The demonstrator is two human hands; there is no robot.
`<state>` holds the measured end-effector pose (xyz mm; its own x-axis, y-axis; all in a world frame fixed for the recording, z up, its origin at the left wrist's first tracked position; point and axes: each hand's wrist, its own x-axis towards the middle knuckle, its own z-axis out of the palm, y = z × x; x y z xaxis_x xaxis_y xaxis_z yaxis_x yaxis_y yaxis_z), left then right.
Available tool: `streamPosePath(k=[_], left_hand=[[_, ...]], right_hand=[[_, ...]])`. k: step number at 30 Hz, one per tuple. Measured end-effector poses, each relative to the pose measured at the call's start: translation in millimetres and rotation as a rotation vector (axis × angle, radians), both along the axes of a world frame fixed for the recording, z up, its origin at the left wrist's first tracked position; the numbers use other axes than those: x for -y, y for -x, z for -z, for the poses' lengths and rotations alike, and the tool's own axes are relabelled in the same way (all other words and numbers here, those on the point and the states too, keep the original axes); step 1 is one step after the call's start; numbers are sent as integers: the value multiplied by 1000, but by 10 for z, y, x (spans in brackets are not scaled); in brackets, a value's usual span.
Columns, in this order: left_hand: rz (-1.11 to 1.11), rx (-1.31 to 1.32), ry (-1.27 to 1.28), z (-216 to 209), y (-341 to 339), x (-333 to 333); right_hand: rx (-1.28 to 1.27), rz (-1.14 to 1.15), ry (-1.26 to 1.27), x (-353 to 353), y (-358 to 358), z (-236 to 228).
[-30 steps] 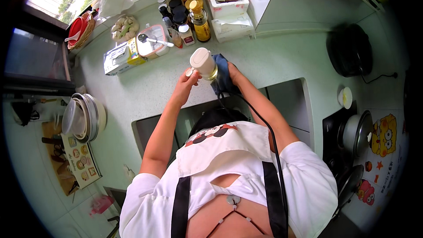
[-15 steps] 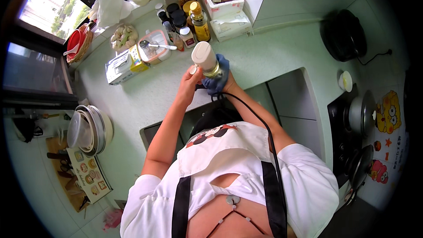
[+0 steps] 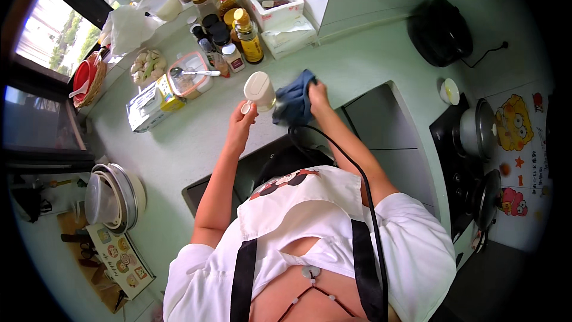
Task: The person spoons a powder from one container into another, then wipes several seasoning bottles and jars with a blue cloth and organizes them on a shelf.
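My left hand point(image 3: 240, 120) is closed around the side of a clear jar with a cream lid point(image 3: 259, 87), held up over the counter with its lid toward me. A small round cream tab shows by my thumb. To its right, my right hand point(image 3: 319, 96) grips a crumpled dark blue cloth point(image 3: 294, 100) by one side. The cloth hangs apart from the jar or just beside it, slightly smeared by motion. Both hands are above the counter, beyond the sink's edge.
Seasoning bottles point(image 3: 249, 45) crowd the back of the counter, near a lidded food box with a spoon point(image 3: 193, 77) and a yellow-white carton point(image 3: 152, 106). Stacked basins point(image 3: 128, 188) stand left. The sink point(image 3: 387, 122) lies before me; a stove with a pot point(image 3: 471, 131) is at right.
The blue cloth has come away from the jar's side as my right hand moved right and up. The jar stays in my left hand. The whole view has shifted a little.
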<state>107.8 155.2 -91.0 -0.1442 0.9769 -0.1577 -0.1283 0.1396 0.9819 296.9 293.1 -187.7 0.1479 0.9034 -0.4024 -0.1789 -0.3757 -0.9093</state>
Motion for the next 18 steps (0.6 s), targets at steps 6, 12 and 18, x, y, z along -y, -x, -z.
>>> streamPosePath(k=[6, 12, 18], left_hand=[[-107, 29, 38, 241, -87, -20], [-299, 27, 60, 360, -377, -170], [-411, 53, 75, 327, -820, -376]], right_hand=[[670, -287, -509, -278, -470, -431], [1232, -1056, -1188, -130, -520, -3], [1226, -1005, -1207, -650, -1050, 96]])
